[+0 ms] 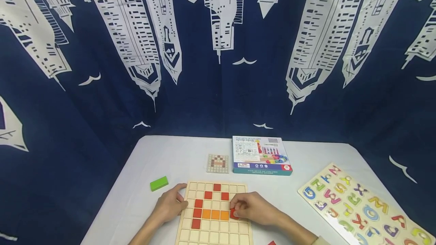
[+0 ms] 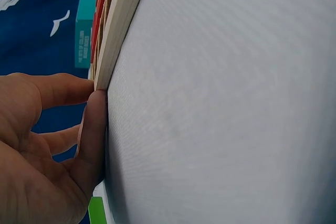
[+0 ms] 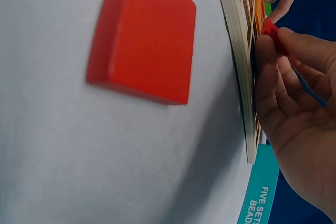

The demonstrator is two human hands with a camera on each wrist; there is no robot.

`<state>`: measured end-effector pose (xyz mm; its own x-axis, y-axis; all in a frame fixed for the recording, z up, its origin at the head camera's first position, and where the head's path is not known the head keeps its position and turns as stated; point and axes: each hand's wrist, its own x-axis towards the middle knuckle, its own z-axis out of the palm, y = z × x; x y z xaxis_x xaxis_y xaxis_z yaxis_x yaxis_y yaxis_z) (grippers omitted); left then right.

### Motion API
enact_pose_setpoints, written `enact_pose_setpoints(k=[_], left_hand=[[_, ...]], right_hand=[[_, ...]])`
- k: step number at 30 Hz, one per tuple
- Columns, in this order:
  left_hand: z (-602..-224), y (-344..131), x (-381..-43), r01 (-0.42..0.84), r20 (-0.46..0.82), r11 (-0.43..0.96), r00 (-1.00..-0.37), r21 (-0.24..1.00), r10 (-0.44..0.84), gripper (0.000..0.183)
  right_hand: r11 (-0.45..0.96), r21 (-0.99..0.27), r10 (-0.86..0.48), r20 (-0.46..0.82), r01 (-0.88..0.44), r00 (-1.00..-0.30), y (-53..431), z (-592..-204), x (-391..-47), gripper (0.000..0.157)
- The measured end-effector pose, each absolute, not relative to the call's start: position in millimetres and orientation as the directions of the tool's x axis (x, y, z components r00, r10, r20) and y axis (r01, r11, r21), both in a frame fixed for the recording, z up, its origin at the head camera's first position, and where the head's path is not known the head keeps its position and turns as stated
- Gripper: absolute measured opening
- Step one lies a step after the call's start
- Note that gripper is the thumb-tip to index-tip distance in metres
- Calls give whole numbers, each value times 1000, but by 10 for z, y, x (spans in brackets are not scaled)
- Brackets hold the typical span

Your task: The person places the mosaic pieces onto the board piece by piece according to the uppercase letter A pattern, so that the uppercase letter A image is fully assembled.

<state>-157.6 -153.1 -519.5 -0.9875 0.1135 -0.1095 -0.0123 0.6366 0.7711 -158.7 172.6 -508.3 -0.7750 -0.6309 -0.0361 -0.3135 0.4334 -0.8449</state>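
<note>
A wooden grid board (image 1: 207, 235) lies on the white table, with red square tiles (image 1: 198, 203) and a row of orange tiles (image 1: 215, 214) seated in its cells. My left hand (image 1: 169, 204) holds the board's left edge, thumb and index finger at its corner in the left wrist view. Between thumb and fingers, my right hand (image 1: 253, 209) pinches a red tile (image 3: 274, 36) at a cell just right of the orange row. Another red block (image 3: 152, 40) lies on the table near the right wrist, barely showing at the head view's bottom edge.
Behind the board are a small pattern card (image 1: 218, 163) and a teal-sided toy box (image 1: 262, 171). A green block (image 1: 159, 183) lies beyond the left hand. On the right rests an alphabet puzzle board (image 1: 362, 209). A dark blue printed curtain (image 1: 221, 97) hangs behind the table.
</note>
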Motion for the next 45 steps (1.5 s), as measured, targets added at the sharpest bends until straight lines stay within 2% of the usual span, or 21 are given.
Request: enact_pose_setpoints(k=[19,27,45], left_hand=[[-5203,-1526,-1586,-7,-102,638,-989,770,112,66],[-5206,-1524,-1581,-3,-96,636,-989,772,112,66],[-5213,-1522,-1585,-6,-100,636,-989,772,113,66]], right_hand=[[569,-708,-614,-27,-419,-789,1668,-5047,-1550,10],[570,-692,-624,-15,-443,-781,1683,-5043,-1551,4],[570,-684,-638,-18,-456,-770,1703,-5058,-1557,8]])
